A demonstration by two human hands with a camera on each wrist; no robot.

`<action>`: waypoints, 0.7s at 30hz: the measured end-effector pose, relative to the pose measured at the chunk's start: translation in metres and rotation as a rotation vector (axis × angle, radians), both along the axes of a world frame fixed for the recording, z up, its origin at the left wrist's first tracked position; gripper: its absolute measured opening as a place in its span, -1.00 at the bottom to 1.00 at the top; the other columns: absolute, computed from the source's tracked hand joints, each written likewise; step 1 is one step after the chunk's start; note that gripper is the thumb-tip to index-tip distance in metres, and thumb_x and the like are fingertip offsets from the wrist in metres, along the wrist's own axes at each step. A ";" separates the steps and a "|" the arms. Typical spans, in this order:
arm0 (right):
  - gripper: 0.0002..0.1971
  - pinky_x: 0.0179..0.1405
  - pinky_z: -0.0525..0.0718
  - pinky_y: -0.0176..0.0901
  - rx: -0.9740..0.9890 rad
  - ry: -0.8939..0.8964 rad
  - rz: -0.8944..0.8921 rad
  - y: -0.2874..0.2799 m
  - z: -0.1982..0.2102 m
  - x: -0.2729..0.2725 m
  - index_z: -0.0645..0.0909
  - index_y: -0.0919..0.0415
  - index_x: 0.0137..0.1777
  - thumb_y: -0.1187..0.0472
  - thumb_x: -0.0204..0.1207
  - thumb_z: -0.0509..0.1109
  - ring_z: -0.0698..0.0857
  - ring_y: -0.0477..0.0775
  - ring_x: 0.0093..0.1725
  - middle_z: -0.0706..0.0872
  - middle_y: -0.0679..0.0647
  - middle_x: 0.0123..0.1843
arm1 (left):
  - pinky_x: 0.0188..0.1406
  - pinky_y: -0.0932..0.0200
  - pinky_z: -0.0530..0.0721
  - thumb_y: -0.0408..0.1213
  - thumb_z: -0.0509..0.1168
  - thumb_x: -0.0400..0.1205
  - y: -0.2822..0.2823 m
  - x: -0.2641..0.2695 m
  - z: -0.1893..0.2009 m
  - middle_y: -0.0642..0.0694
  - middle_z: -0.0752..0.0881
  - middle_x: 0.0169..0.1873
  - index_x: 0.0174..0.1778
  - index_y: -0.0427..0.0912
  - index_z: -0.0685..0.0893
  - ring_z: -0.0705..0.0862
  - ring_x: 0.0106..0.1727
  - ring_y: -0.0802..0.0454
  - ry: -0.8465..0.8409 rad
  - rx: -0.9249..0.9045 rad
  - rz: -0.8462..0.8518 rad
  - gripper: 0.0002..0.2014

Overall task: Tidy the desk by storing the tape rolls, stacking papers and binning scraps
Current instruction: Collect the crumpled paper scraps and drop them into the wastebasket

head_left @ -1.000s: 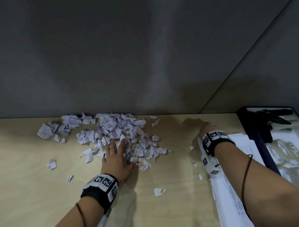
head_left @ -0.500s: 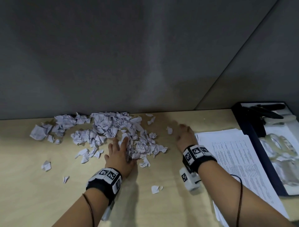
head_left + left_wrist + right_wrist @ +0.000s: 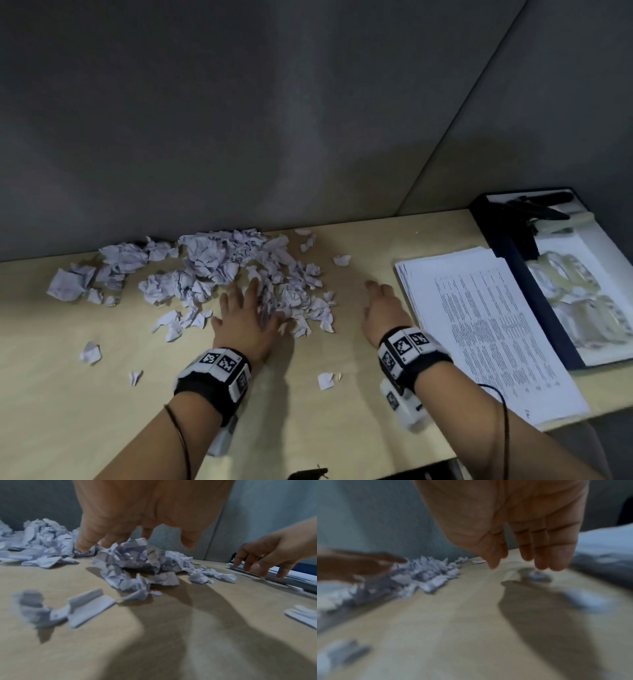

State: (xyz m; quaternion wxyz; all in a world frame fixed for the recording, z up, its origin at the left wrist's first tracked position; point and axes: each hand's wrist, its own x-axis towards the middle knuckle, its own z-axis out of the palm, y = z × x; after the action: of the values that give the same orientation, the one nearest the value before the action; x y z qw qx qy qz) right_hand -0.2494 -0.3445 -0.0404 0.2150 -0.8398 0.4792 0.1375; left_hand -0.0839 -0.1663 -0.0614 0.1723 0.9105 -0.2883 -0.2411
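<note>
I see the desk [image 3: 359, 394] under both my hands. The stack of papers [image 3: 486, 329] lies just right of my right hand [image 3: 382, 310], with a tray of tape rolls [image 3: 582, 291] beyond. The heap of scraps [image 3: 219, 270] sits ahead of my left hand [image 3: 245, 317], whose outstretched fingers touch it. Right hand hangs relaxed, grasping nothing. One loose scrap [image 3: 325, 381] lies between my wrists.

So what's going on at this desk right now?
A person is clearing up torn paper. Their left hand rests flat, fingers spread, against the near edge of the heap of crumpled white paper scraps on the pale wooden desk. Their right hand hovers open, holding nothing, between the heap and the stack of printed white sheets. A few stray scraps lie loose nearby.
</note>
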 end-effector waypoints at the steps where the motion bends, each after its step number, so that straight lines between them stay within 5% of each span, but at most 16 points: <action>1: -0.38 0.24 0.59 0.07 -0.049 0.063 0.006 -0.004 0.002 -0.011 0.18 0.12 0.57 0.37 0.51 0.21 0.48 0.28 0.38 0.35 0.24 0.44 | 0.56 -0.43 0.03 0.30 0.17 0.54 -0.001 -0.004 0.004 -0.12 -0.15 0.67 0.65 0.14 -0.09 -0.12 0.67 -0.20 -0.027 0.026 -0.039 -0.15; 6: -0.40 0.23 0.60 0.02 -0.050 0.194 -0.072 0.004 -0.002 -0.033 0.23 0.23 0.49 0.46 0.43 0.23 0.52 0.27 0.32 0.38 0.24 0.38 | 0.53 -0.49 -0.10 0.53 0.23 0.24 0.001 -0.023 0.011 -0.12 -0.38 0.63 0.60 0.21 -0.37 -0.30 0.65 -0.28 -0.039 0.150 -0.195 0.20; 10: -0.51 0.17 0.61 -0.02 0.042 0.004 0.055 0.026 -0.009 -0.014 0.34 0.25 0.42 0.44 0.47 0.21 0.57 0.26 0.24 0.43 0.24 0.32 | 0.52 -0.44 -0.19 0.62 0.21 0.08 0.010 -0.042 0.011 -0.10 -0.46 0.59 0.58 0.21 -0.44 -0.40 0.62 -0.25 -0.065 0.183 -0.291 0.32; 12: -0.52 0.28 0.56 -0.04 0.145 -0.127 0.082 0.040 -0.010 -0.003 0.37 0.16 0.44 0.25 0.52 0.32 0.55 0.22 0.31 0.43 0.18 0.37 | 0.54 -0.44 -0.13 0.58 0.26 0.11 0.016 -0.045 0.009 -0.10 -0.45 0.60 0.57 0.21 -0.45 -0.39 0.62 -0.26 -0.059 0.193 -0.290 0.32; 17: 0.23 0.61 0.23 0.01 0.167 -0.193 0.206 0.051 -0.005 0.017 -0.14 -0.09 0.66 -0.12 0.14 0.65 0.05 0.13 0.66 -0.06 0.01 0.69 | 0.57 -0.22 0.16 0.32 0.42 0.28 0.031 -0.029 0.010 -0.08 -0.31 0.65 0.62 0.19 -0.27 -0.16 0.67 -0.18 0.007 0.044 -0.128 0.18; 21: 0.45 0.65 0.06 0.18 0.147 -0.138 0.292 0.047 -0.013 0.046 -0.46 -0.26 0.57 -0.24 -0.02 0.68 -0.24 0.18 0.68 -0.38 -0.02 0.68 | 0.38 -0.04 0.49 0.04 0.49 0.40 0.043 -0.015 0.012 -0.18 0.10 0.59 0.65 0.07 -0.08 0.25 0.55 -0.21 0.010 -0.022 0.017 0.05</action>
State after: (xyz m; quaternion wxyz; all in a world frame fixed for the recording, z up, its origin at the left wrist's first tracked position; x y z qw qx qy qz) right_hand -0.2038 -0.2973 -0.0536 0.2858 -0.8900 0.3249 0.1439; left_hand -0.0991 -0.1232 -0.0496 0.1856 0.9098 -0.2825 -0.2409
